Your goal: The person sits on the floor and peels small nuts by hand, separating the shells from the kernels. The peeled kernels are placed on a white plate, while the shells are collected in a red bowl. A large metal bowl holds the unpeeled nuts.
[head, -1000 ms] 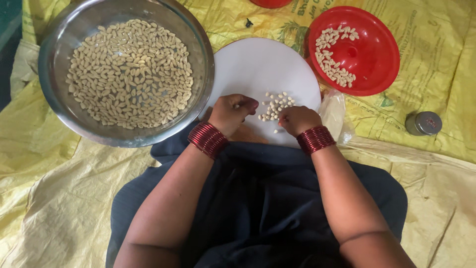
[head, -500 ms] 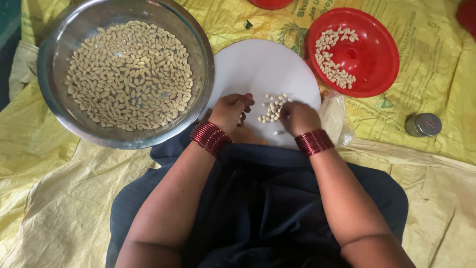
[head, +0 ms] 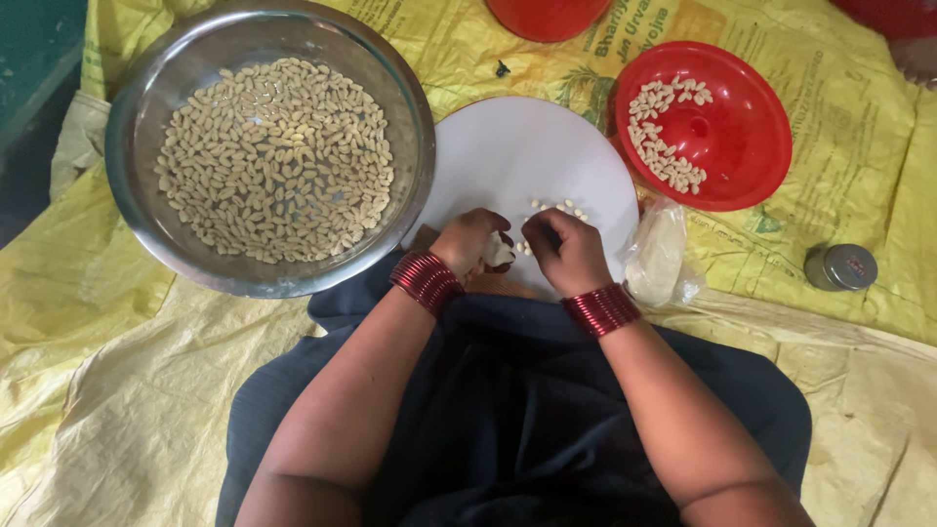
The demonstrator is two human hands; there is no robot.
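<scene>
My left hand (head: 467, 239) is closed around a pale nut (head: 498, 252) at the near edge of a round white board (head: 527, 146). My right hand (head: 566, 249) sits right beside it, fingers curled toward the nut, and what the fingertips hold is hidden. A few loose pale nuts (head: 558, 207) lie on the board just beyond both hands. Both wrists wear red bangles. A large steel bowl (head: 410, 127) full of pale nuts stands to the left. A red plate (head: 742, 127) at the right holds a curved row of nuts.
A crumpled clear plastic bag (head: 659, 256) lies right of the board, and a small round metal tin (head: 840, 266) sits farther right. Another red dish (head: 547, 15) shows at the top edge. Everything rests on yellow printed sacking (head: 117, 390). My lap is covered in dark cloth.
My two hands have drawn closer together over the board's near edge, and the pale nut now shows between them. The bowl and red plate have not moved.
</scene>
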